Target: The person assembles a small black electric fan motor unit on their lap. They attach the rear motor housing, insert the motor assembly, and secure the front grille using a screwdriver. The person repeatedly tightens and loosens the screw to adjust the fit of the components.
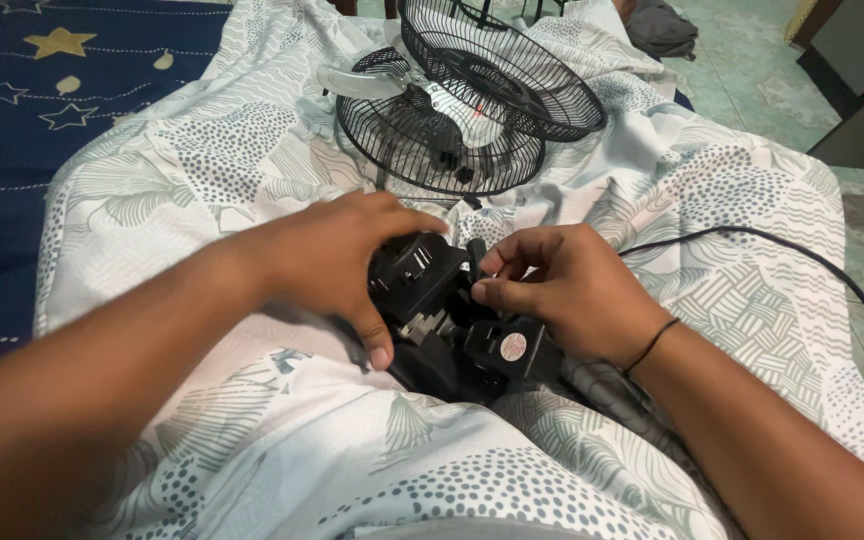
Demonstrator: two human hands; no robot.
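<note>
The black fan motor unit (457,320), resting on the patterned sheet (252,160) in the lap, was gripped by the left hand (337,260) while a small part at its shaft was pinched by the right hand (562,290). Disassembly at the shaft end was judged under way; a steady hold and fine fingertip turning seemed called for next. Its long axis ran diagonally, shaft toward the detached grilles (472,110).

Two fan grilles (442,140), one motor unit (452,320), one cable (832,270).

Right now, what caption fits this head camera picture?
Both hands, left and right, grip a black fan motor near two grilles.
</note>
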